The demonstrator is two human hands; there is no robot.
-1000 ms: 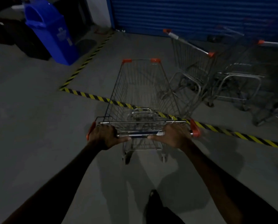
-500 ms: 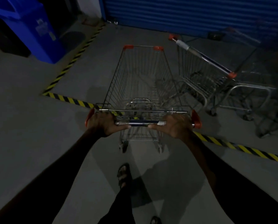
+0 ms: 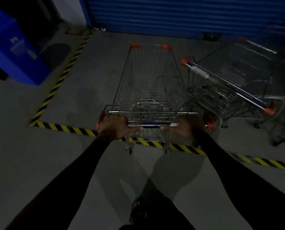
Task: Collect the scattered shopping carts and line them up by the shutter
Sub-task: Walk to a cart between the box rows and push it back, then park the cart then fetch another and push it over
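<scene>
A blue bin [image 3: 14, 47] stands at far left beside the yellow-black floor tape [image 3: 60, 128]. The left hand [image 3: 115, 126] and right hand [image 3: 186, 127] each clamp the handle bar [image 3: 151, 125] of the wire shopping cart [image 3: 148, 83]. The cart has orange corner caps and straddles the tape, nose toward the blue shutter [image 3: 180, 15]. A second cart [image 3: 229, 83] stands just beside it on the right, angled.

Both arms stretched forward; left hand [image 3: 115, 126] and right hand [image 3: 185, 127] apparently curled around handle [image 3: 152, 125], thumbs inward.
</scene>
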